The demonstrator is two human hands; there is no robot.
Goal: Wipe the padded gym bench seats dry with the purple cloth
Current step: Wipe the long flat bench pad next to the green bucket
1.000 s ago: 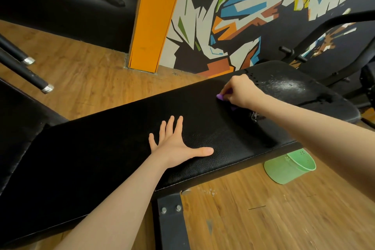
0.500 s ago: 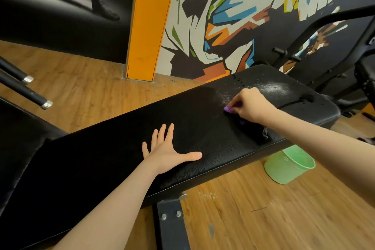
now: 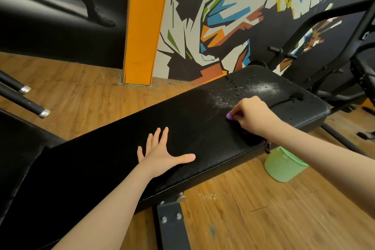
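My left hand (image 3: 160, 153) lies flat, fingers spread, on the bench pad (image 3: 113, 160); my right hand (image 3: 250, 116) grips the purple cloth (image 3: 229, 116) near the pad's far end.

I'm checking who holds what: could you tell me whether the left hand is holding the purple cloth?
No, the left hand lies flat and spread on the bench pad, while the right hand grips the purple cloth.

Lighting is warm and moderate, indoor. A bright sheen falls on the far end of the black bench pad (image 3: 263, 87), where wet droplets glint white. The right hand (image 3: 249, 115) casts a dark, soft shadow on the pad toward the near edge. Wide-angle distortion bows the orange pillar (image 3: 142, 26) and floorboards near the edges. Slight blur softens the lower floor (image 3: 284, 219).
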